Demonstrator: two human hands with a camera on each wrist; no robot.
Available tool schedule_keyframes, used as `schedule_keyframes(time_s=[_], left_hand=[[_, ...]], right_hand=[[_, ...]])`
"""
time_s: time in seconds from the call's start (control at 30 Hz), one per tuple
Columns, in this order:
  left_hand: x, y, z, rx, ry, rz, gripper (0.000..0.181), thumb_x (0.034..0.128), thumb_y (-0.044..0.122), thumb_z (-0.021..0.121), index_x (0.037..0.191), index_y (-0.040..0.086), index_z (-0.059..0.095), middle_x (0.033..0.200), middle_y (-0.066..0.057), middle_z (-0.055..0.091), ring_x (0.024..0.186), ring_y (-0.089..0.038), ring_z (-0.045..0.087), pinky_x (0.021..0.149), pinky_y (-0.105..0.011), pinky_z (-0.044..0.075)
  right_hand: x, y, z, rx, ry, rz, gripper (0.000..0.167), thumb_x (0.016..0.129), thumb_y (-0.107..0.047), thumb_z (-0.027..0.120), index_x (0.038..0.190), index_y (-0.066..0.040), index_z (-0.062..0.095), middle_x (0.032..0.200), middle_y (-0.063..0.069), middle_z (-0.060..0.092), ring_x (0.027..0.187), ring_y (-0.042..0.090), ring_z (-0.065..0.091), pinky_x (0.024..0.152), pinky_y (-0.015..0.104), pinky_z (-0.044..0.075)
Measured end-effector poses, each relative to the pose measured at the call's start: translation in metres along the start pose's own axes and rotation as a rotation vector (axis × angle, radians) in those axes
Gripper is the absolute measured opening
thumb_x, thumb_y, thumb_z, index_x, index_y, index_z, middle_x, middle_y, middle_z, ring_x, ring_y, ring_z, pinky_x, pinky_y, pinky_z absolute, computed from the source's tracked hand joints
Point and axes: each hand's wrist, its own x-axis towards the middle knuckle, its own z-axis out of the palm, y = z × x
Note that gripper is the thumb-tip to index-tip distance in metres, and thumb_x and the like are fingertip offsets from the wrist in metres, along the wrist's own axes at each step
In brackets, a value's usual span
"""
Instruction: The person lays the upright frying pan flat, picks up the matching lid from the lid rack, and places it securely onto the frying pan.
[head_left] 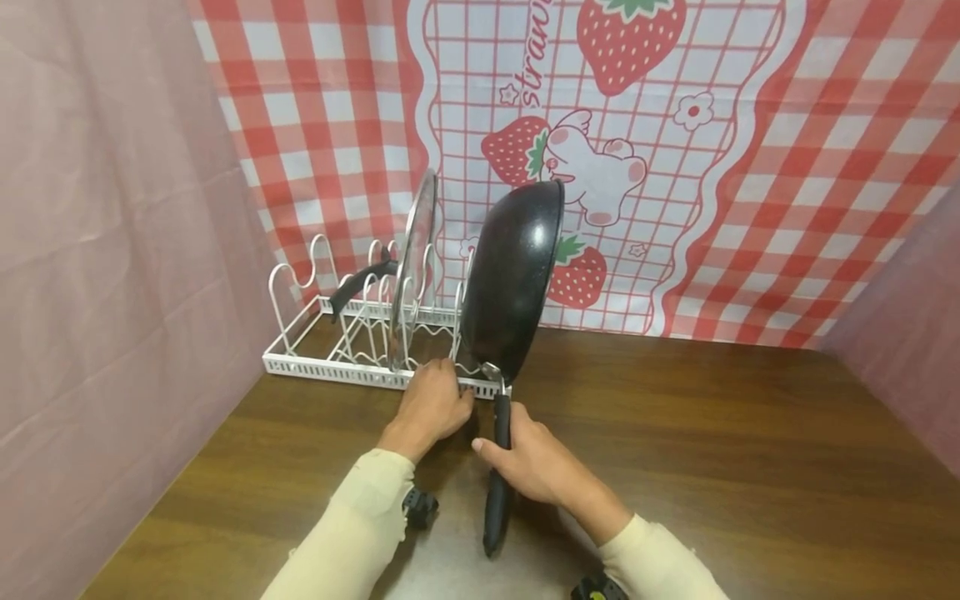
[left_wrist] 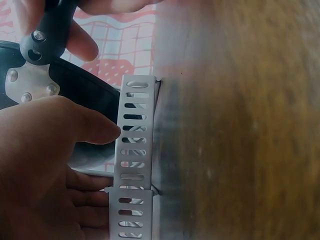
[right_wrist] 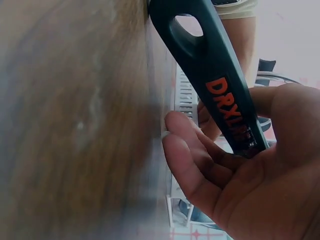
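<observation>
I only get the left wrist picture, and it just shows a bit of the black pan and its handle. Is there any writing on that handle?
Observer: Yes! In the right wrist view the black handle has red letters. They start "DRX"; the rest is hard to read.
Operator: Cool! Is anything else standing up in the white rack?
Observer: Yes, the head view shows a round see-through lid standing on its edge in there.
Operator: So where's the pan, next to that lid?
Observer: In the head view it's to the right of the lid, up on its side at the rack's right end.
</observation>
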Motion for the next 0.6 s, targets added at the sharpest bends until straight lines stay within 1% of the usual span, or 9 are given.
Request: schedule_keyframes(time_s=[0.1, 0.23, 0.3, 0.4, 0.47, 0.6], left_hand=[[0.0013, 0.0022, -0.0001, 0.010, -0.002, 0.006, 0.044, 0.0872, 0.027, 0.070, 0.108, -0.011, 0.061, 0.099, -0.025, 0.064, 0.099, -0.042, 0.062, 0.092, -0.048, 0.049], [-0.0006, 0.0007, -0.0001, 0.006, 0.007, 0.007, 0.043, 0.0865, 0.026, 0.071, 0.106, -0.010, 0.061, 0.097, -0.024, 0.064, 0.097, -0.042, 0.062, 0.090, -0.048, 0.050], [-0.0008, 0.0005, -0.0004, 0.000, 0.012, 0.010, 0.042, 0.0862, 0.026, 0.071, 0.105, -0.011, 0.061, 0.096, -0.024, 0.064, 0.096, -0.042, 0.063, 0.089, -0.048, 0.050], [-0.0010, 0.0004, -0.0007, -0.005, 0.015, 0.011, 0.043, 0.0858, 0.026, 0.071, 0.105, -0.011, 0.061, 0.095, -0.024, 0.064, 0.096, -0.043, 0.063, 0.088, -0.048, 0.050], [-0.0009, 0.0004, -0.0004, -0.006, 0.016, 0.009, 0.043, 0.0855, 0.026, 0.071, 0.105, -0.011, 0.061, 0.096, -0.024, 0.064, 0.096, -0.043, 0.062, 0.088, -0.049, 0.050], [-0.0010, 0.0010, 0.0005, -0.005, 0.018, 0.011, 0.043, 0.0851, 0.026, 0.071, 0.105, -0.011, 0.061, 0.096, -0.024, 0.064, 0.096, -0.043, 0.062, 0.088, -0.049, 0.050]], right_hand=[[0.0014, 0.0004, -0.0005, 0.033, -0.003, 0.006, 0.056, 0.095, -0.034, 0.067, 0.125, 0.008, 0.045, 0.079, 0.002, 0.064, 0.071, 0.014, 0.064, 0.068, 0.036, 0.053], [0.0013, -0.0001, 0.0014, 0.075, -0.032, 0.011, 0.047, 0.097, -0.030, 0.064, 0.119, 0.005, 0.044, 0.070, -0.002, 0.065, 0.065, 0.013, 0.064, 0.062, 0.033, 0.052], [0.0016, 0.0004, 0.0023, 0.106, -0.032, 0.006, 0.046, 0.097, -0.029, 0.064, 0.119, 0.006, 0.044, 0.069, -0.002, 0.066, 0.063, 0.013, 0.064, 0.059, 0.033, 0.051], [0.0023, 0.0012, 0.0035, 0.192, -0.027, 0.005, 0.045, 0.097, -0.026, 0.064, 0.119, 0.007, 0.043, 0.068, 0.001, 0.067, 0.060, 0.015, 0.065, 0.052, 0.033, 0.051], [0.0030, 0.0019, 0.0044, 0.271, -0.027, 0.007, 0.042, 0.098, -0.023, 0.064, 0.118, 0.008, 0.043, 0.067, 0.004, 0.068, 0.058, 0.017, 0.066, 0.049, 0.033, 0.051], [0.0047, 0.0019, 0.0065, 0.416, -0.017, 0.038, 0.034, 0.098, -0.018, 0.063, 0.112, 0.006, 0.043, 0.066, 0.008, 0.068, 0.055, 0.020, 0.067, 0.048, 0.033, 0.054]])
